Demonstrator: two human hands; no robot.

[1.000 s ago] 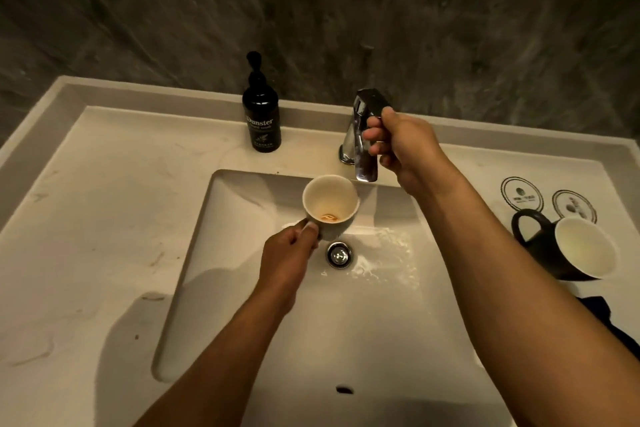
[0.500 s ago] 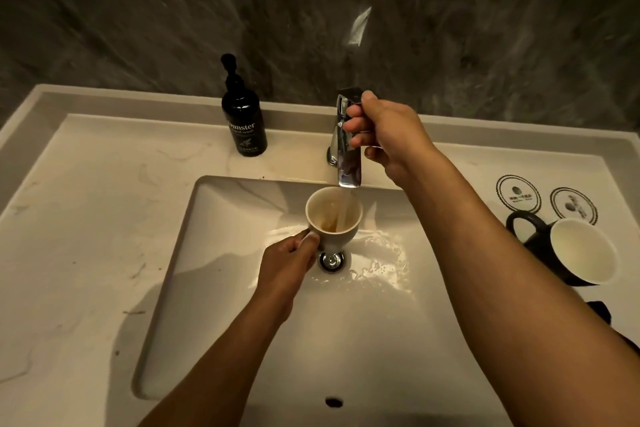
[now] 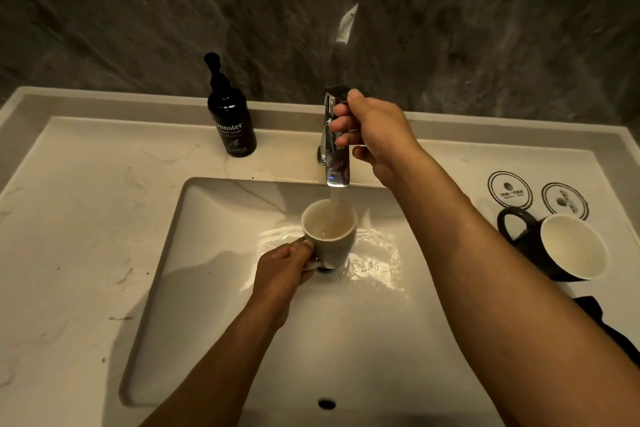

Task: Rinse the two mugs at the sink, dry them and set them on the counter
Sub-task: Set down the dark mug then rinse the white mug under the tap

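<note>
Now water ran from the tap [image 3: 336, 163], dry 1 s earlier, into the mug [image 3: 329, 230] gripped by the left hand [image 3: 284, 270]; the right hand [image 3: 370, 135] clasped the lever, so rinsing had begun.

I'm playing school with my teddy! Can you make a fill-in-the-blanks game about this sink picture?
1. Water from the tap pours into the pale mug, held by the ____ hand.
2. The right hand grips the tap's ____.
3. The black mug lies on its ____.

Missing words: left; handle; side
</note>
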